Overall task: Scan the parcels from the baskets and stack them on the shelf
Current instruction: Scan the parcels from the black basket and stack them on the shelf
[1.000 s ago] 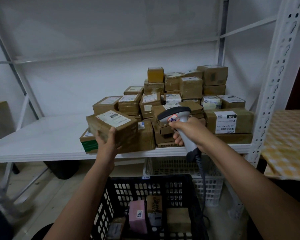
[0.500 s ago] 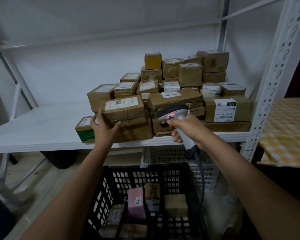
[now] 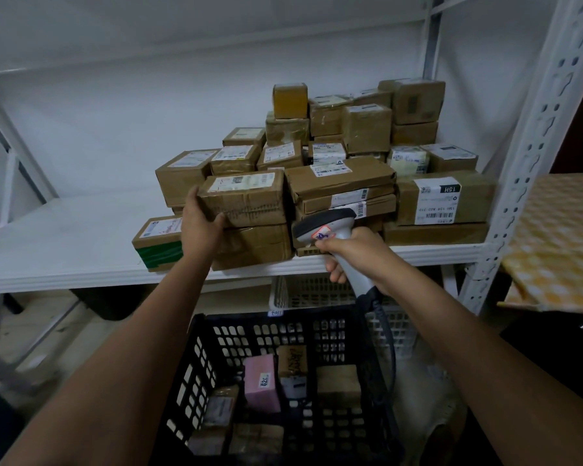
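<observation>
Left hand (image 3: 199, 227) clamped on the near left corner of a brown parcel (image 3: 246, 198), fingers up over the left end, thumb against the near face. Parcel lying flat, white label up, on top of a larger brown box (image 3: 254, 245) at the near edge of the white shelf (image 3: 64, 243). Touching on its right a stack of flat parcels (image 3: 344, 186). Just to the left of the wrist and lower, a box with green tape (image 3: 157, 245), at the shelf's near edge.

Right hand (image 3: 357, 255) wrapped tight around the handle of a grey scanner (image 3: 323, 225), head pointed left towards the held parcel, near it but not touching. Red-marked sticker visible on the scanner's head. Dark cable hanging from the handle down past the basket.

Behind and to the right, many more brown parcels piled high against the far wall, among them a wide one with a black-and-white label (image 3: 445, 198) at the right end by the shelf's upright post (image 3: 525, 156).

Below, close to the camera, a black basket (image 3: 196, 364) with slotted walls, holding a pink parcel (image 3: 261, 381) and several brown ones. Beyond it, under the shelf, a white basket (image 3: 310, 290), contents not clear. At far right, a yellow checked cloth (image 3: 559, 237).
</observation>
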